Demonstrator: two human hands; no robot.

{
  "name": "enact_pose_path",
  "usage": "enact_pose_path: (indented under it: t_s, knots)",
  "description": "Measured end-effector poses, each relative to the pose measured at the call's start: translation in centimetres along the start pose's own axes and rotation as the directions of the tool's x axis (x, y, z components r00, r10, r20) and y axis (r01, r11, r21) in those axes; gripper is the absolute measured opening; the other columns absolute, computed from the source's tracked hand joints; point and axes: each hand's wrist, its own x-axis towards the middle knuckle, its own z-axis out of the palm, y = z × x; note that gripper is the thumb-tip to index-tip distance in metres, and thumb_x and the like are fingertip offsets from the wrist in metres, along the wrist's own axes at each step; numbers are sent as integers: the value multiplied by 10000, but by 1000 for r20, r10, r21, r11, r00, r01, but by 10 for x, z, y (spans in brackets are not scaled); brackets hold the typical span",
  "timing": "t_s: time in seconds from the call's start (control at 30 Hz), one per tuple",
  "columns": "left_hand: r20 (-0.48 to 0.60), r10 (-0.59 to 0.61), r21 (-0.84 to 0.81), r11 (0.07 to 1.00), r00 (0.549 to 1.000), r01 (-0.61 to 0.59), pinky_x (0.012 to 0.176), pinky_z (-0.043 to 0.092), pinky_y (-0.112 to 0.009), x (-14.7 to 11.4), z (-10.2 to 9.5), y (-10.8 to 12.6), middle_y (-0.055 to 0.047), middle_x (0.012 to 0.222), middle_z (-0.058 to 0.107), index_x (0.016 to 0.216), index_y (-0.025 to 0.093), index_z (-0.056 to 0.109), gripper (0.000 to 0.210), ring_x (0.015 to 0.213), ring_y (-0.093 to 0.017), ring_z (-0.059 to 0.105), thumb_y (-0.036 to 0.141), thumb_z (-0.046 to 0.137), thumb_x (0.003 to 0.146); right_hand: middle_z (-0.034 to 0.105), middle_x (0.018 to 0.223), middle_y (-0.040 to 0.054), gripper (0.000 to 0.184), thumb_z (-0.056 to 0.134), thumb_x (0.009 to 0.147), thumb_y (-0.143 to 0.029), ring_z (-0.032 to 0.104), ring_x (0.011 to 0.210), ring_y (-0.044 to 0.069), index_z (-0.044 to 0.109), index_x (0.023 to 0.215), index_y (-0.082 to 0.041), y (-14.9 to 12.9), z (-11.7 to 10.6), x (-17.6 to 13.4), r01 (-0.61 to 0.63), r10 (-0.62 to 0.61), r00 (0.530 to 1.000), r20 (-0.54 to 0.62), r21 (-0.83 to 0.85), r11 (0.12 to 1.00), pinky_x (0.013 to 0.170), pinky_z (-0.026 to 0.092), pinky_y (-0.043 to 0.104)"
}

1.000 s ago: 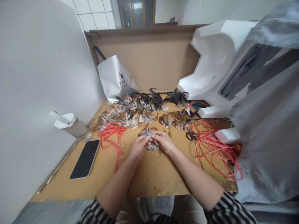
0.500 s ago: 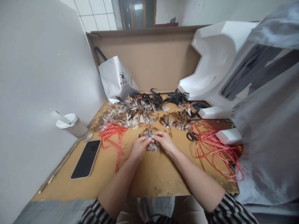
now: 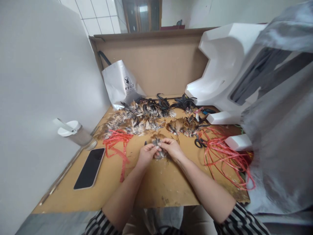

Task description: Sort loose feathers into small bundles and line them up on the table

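A small bunch of brown and grey feathers (image 3: 160,155) lies between my hands at the middle of the table. My left hand (image 3: 147,154) pinches it from the left, thumb and fingers pressed together. From the right, my right hand (image 3: 172,149) closes thumb and forefinger on the same bunch, the fingertips of both hands nearly touching. Part of the bunch is hidden under my fingers. Beyond it, a long heap of feathers (image 3: 141,124) spreads to the left, and a smaller brown feather pile (image 3: 183,125) lies to the right.
Red plastic strips (image 3: 118,137) lie at left, near a phone (image 3: 89,168) and a lidded cup (image 3: 77,133). At right are black-handled scissors (image 3: 200,142), a red string tangle (image 3: 225,160) and white foam (image 3: 220,68). A silver bag (image 3: 119,85) leans at the back.
The view has shifted slightly. Both hands stay on the feather bunch, with only a tiny movement of the fingers.
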Motion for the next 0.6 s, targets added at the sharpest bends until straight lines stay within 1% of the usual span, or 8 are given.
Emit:
enact_pose_path:
  t_s: [0.13,0.3,0.4,0.47,0.53,0.57,0.6]
  knots:
    - [15,0,-8,1000,1000,0,421,336,-178,-1,1,2,-1,483,556,680,101,631,279,385,-52,449,377,627,638,540,442,-39,208,697,560,-294,408,361,50,569,611,-139,0,-2,0,-5,3,999,36,41,999,397,289,185]
    - [13,-1,-19,1000,1000,1,433,347,-184,0,1,0,-8,491,566,670,104,632,263,401,-62,467,364,638,631,555,471,-21,228,700,558,-312,393,374,43,564,613,-138,3,-4,2,-53,52,997,65,15,998,396,257,180]
    - [-1,-12,-31,999,1000,12,426,340,-183,0,0,0,-5,486,559,659,106,625,265,397,-60,459,369,638,631,542,480,-25,245,690,568,-337,365,380,39,579,661,-140,0,-8,3,-62,64,995,82,-23,998,392,231,178]
    - [-8,-10,-54,998,1000,10,424,331,-177,0,0,0,1,485,552,665,109,625,267,397,-54,451,375,628,641,517,472,-41,262,678,581,-351,332,377,35,600,723,-145,-10,-16,3,-23,29,997,69,-89,996,392,221,179]
    - [-13,-10,-87,996,1000,9,425,325,-172,-1,-1,1,4,487,547,669,112,624,264,401,-49,447,374,626,644,490,462,-55,265,658,603,-360,318,377,36,613,761,-152,-25,-28,2,56,-46,998,52,-201,978,397,229,183]
    - [-14,-10,-102,995,1000,8,426,324,-171,-1,-1,1,5,489,546,670,111,623,261,404,-48,447,371,629,642,502,476,-47,255,649,611,-363,339,391,42,620,745,-148,-34,-36,1,92,-75,995,70,-297,950,410,253,187]
    - [-13,-11,-115,993,1000,9,429,324,-170,-1,-2,1,4,490,544,671,109,623,259,408,-48,448,366,632,639,539,521,-27,241,644,616,-359,390,431,54,626,715,-140,-42,-44,-1,128,-96,990,98,-399,908,443,295,193]
